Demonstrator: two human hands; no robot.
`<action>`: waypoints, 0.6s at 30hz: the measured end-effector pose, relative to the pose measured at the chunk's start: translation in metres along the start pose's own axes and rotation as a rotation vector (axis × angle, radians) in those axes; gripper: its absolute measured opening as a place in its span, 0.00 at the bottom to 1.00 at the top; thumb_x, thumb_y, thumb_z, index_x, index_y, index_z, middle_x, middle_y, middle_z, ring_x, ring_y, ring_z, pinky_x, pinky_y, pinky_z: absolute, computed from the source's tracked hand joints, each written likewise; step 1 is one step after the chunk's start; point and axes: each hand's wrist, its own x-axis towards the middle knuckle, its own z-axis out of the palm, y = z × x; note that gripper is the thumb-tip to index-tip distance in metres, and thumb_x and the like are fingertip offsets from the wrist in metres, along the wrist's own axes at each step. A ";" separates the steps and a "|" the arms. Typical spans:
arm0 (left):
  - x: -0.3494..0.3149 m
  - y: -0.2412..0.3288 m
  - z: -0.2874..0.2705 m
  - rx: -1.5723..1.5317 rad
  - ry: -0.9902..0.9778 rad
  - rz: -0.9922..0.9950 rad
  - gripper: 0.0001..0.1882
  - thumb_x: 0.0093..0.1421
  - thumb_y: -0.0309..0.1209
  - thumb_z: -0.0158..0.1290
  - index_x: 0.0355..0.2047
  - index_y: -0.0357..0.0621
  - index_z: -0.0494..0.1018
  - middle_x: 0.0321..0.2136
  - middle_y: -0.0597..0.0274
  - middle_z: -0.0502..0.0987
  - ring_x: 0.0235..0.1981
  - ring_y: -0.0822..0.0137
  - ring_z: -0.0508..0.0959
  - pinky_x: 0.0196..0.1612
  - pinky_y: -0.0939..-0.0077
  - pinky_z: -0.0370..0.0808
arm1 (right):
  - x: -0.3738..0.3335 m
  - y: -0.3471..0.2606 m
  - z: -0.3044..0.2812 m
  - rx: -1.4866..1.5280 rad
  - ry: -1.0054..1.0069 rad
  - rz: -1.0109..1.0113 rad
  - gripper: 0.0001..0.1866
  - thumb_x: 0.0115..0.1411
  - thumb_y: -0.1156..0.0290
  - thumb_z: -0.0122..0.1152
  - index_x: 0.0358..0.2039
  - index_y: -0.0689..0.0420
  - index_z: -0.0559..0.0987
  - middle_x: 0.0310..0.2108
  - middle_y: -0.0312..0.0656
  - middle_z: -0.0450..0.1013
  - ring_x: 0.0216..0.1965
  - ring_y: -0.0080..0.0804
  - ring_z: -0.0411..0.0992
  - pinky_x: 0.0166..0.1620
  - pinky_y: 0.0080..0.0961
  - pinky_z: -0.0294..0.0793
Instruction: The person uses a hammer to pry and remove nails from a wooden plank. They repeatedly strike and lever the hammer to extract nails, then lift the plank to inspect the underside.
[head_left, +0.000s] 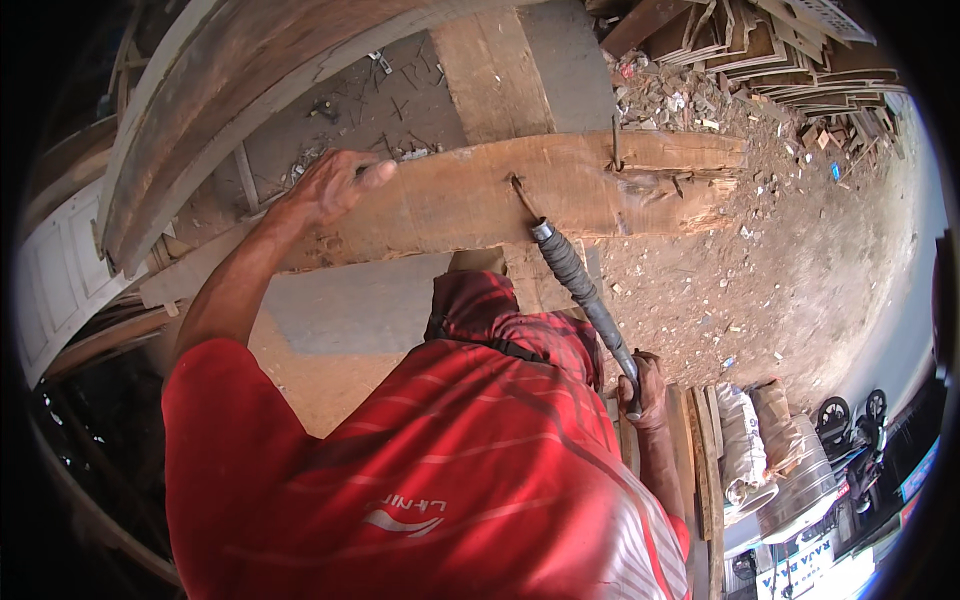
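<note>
A long, thick wooden plank with a curved far edge and a ragged right end lies across in front of me. Low in my right hand is the lower end of a long metal bar with a dark wrapped middle. Its thin, rusty tip meets the plank, or hangs just over it; I cannot tell which. My left hand is over the plank's left part, fingers loosely apart and holding nothing. A nail-like metal pin stands at the plank's far edge, near a knot-like damaged patch.
A big curved timber arches over the upper left. Another board runs away beneath the plank. Scattered nails lie on the grey surface. Stacked wood is at the far right, sacks and a motorbike at the lower right.
</note>
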 end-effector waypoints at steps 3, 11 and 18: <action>-0.002 -0.001 -0.001 -0.027 -0.042 0.003 0.65 0.53 0.85 0.37 0.54 0.25 0.77 0.45 0.29 0.81 0.52 0.40 0.81 0.58 0.48 0.75 | 0.003 0.013 0.003 -0.001 0.009 -0.037 0.19 0.66 0.64 0.60 0.51 0.64 0.72 0.41 0.57 0.75 0.44 0.60 0.74 0.47 0.50 0.76; -0.014 0.015 -0.004 0.037 0.075 0.048 0.65 0.51 0.88 0.30 0.46 0.32 0.81 0.36 0.42 0.82 0.41 0.45 0.81 0.48 0.42 0.73 | 0.024 0.041 0.037 -0.071 0.142 -0.142 0.20 0.64 0.68 0.63 0.51 0.66 0.72 0.42 0.58 0.75 0.44 0.61 0.75 0.46 0.50 0.77; -0.017 0.018 0.013 0.018 0.288 0.002 0.65 0.50 0.88 0.32 0.42 0.29 0.80 0.32 0.43 0.81 0.40 0.47 0.80 0.46 0.43 0.73 | -0.009 -0.034 0.001 -0.175 0.248 -0.078 0.16 0.64 0.70 0.63 0.48 0.65 0.76 0.41 0.57 0.77 0.45 0.61 0.75 0.50 0.48 0.76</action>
